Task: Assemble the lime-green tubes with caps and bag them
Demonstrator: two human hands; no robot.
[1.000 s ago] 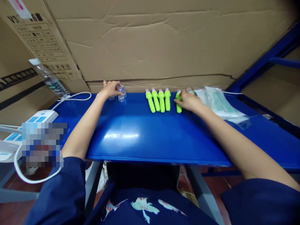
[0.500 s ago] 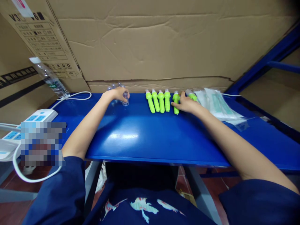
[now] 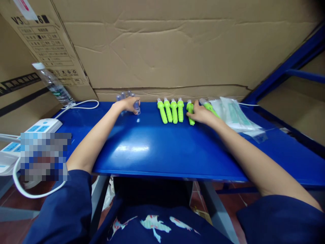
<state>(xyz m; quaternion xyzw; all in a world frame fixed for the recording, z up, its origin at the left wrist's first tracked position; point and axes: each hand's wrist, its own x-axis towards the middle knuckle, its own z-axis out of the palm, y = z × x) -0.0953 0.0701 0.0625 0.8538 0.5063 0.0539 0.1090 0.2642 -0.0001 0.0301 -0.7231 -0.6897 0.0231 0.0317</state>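
Observation:
At the back left of the blue table, my left hand [image 3: 130, 104] pinches a small clear plastic cap [image 3: 137, 108], tilted a little. Behind those fingers stand several similar clear caps [image 3: 123, 95], partly covered by the hand. Right of the middle, my right hand [image 3: 200, 113] has its fingers closed round a lime-green pen-shaped piece [image 3: 190, 115] on the table. To its left lie several more green pieces with clear tips [image 3: 174, 111], side by side in a row. Another green piece [image 3: 209, 106] shows just beyond my right hand, partly hidden.
Clear plastic packets [image 3: 235, 115] lie at the right on the blue table [image 3: 157, 149]. A cardboard wall [image 3: 162, 51] rises along the back edge. On the left are a water bottle [image 3: 57, 89], a white power strip [image 3: 43, 127] and a looped white cable [image 3: 87, 105].
The clear cap in my left hand has tilted slightly. My right hand and its green piece have barely moved.

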